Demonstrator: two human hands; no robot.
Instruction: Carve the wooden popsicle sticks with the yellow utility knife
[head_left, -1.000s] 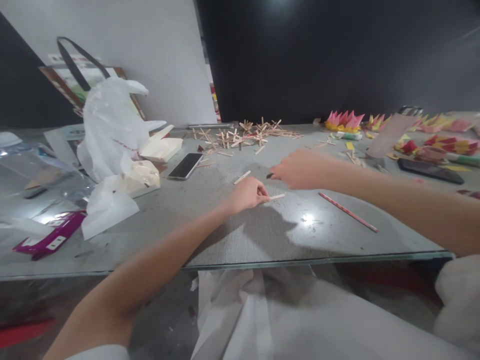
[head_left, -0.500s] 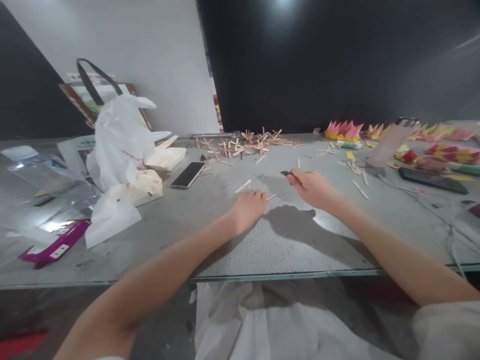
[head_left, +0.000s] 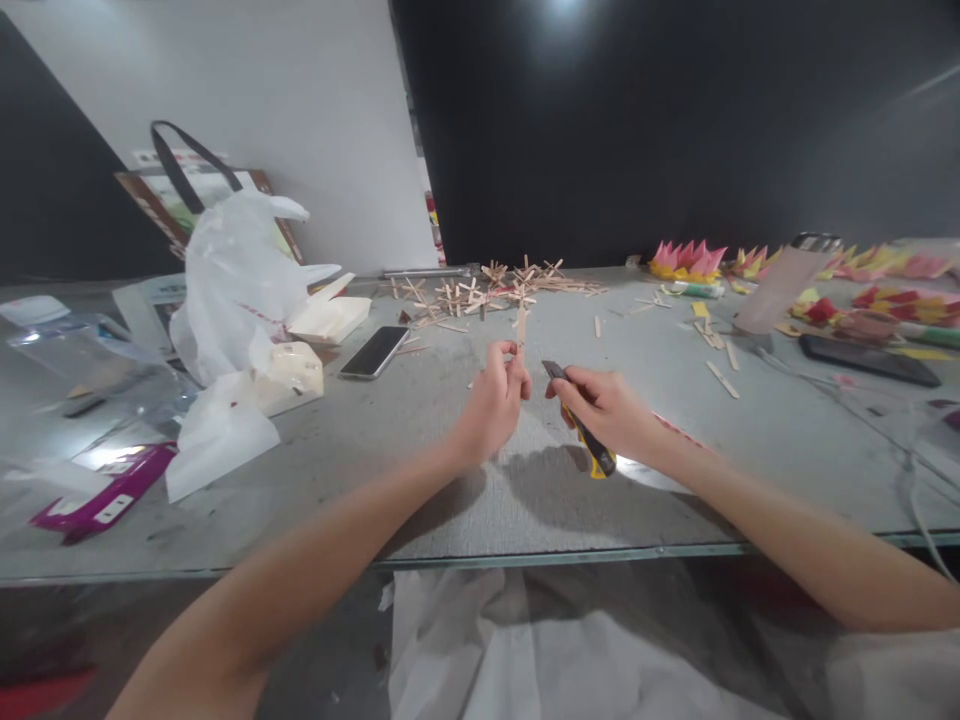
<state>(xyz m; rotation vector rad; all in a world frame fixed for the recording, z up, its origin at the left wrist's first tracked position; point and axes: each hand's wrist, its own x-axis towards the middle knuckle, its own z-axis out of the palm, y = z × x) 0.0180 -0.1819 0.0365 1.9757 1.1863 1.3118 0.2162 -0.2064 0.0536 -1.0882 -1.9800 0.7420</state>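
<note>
Between the fingertips of my left hand [head_left: 496, 400] a flat wooden stick [head_left: 521, 335] is pinched, pointing upward above the table. My right hand [head_left: 600, 405] is closed round a yellow and black utility knife [head_left: 589, 435]. The knife's dark tip points up and left, just right of my left fingers and apart from the stick. Behind both hands lies a loose pile of wooden sticks [head_left: 472, 295]. A few more sticks [head_left: 721, 379] are scattered to the right.
A phone [head_left: 375, 352], a white plastic bag [head_left: 232, 270], a clear bottle [head_left: 97, 355] and a purple packet [head_left: 105, 490] occupy the left. Pink and yellow paper flowers [head_left: 686, 262], a tumbler [head_left: 780, 285], a dark phone [head_left: 870, 360] and a white cable [head_left: 832, 395] are at right.
My left hand has lifted off the table with a stick raised upright in its fingers. My right hand has shifted slightly nearer and turned, showing the knife's yellow and black handle.
</note>
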